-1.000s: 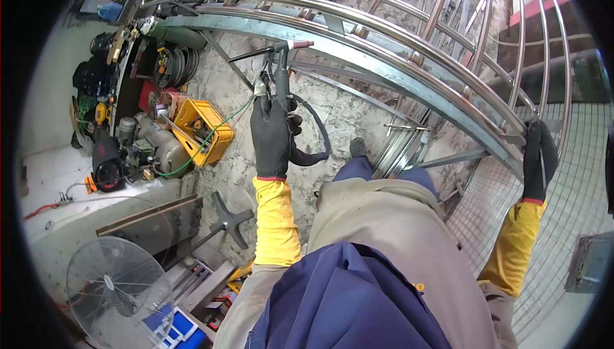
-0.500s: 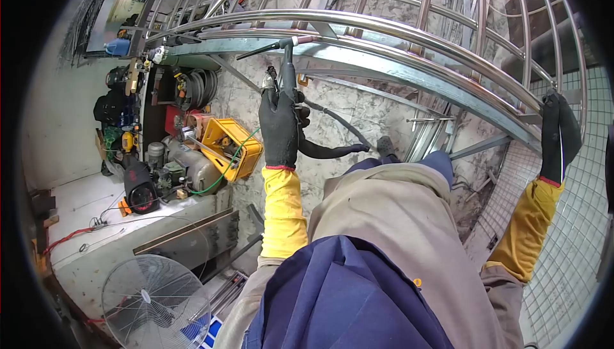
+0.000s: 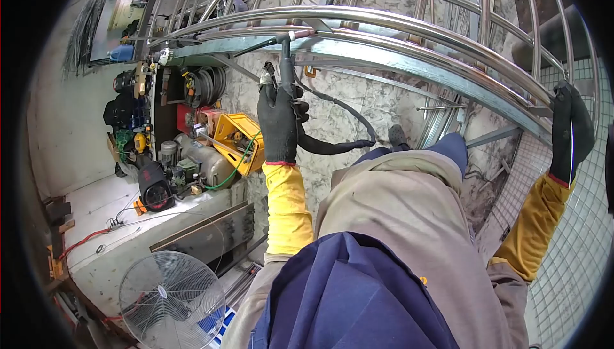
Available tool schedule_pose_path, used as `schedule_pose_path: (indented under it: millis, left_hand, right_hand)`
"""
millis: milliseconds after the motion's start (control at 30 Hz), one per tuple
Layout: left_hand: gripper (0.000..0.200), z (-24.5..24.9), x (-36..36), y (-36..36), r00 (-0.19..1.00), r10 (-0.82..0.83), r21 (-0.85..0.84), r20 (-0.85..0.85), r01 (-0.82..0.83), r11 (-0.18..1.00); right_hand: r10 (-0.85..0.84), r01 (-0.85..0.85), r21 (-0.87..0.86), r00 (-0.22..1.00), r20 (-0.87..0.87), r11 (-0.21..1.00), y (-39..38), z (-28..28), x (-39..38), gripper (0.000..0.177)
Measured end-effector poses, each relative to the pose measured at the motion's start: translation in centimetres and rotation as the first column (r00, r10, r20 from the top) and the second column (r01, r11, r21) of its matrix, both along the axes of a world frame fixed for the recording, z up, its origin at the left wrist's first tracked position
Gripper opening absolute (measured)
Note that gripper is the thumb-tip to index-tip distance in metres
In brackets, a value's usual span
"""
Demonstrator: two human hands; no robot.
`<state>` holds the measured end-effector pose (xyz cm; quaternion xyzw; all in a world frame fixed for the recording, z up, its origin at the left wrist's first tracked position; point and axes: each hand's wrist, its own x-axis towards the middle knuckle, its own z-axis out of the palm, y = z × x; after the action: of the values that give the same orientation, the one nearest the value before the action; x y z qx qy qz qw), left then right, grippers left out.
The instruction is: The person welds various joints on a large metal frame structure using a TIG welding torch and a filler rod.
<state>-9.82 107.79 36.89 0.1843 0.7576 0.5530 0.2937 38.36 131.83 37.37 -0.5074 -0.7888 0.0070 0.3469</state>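
Observation:
My left hand (image 3: pixel 279 122), in a black glove with a yellow sleeve, is wrapped round a welding torch (image 3: pixel 285 61). The torch's pale and reddish nozzle points right, close to the lower rail of a shiny curved metal railing (image 3: pixel 358 15). A dark cable (image 3: pixel 336 147) hangs from the torch below my hand. My right hand (image 3: pixel 571 134), gloved too, is closed at the railing's right end, with a thin bright rod (image 3: pixel 572 150) running down along the glove. Its fingertips are at the rail; whether they also grip it cannot be made out.
A galvanized beam (image 3: pixel 409 71) runs under the railing. At the left are a yellow crate (image 3: pixel 240 143), a compressor tank (image 3: pixel 215 165), a coiled hose (image 3: pixel 208 83) and a round fan (image 3: pixel 167 301). Wire mesh (image 3: pixel 559 240) stands at the right.
The view has shifted slightly, so the fan, crate and shelf sit further right. My left hand keeps its hold on the torch, and my right hand stays at the railing's end.

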Motion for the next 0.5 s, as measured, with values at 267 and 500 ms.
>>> schedule_pose_path:
  millis: [267,500]
  left_hand:
    - [0.027,1.6,0.2,0.8,0.996,-0.032,-0.064,-0.081,0.027,0.998]
    - [0.028,1.2,0.7,0.7,0.999,-0.009,-0.039,-0.053,0.007,0.999]
  right_hand:
    - [0.005,-0.005,-0.027,1.000,-0.015,1.000,0.3,-0.3,0.4,0.028]
    - [0.007,-0.007,-0.029,1.000,-0.002,1.000,0.2,0.0,0.0,0.028]
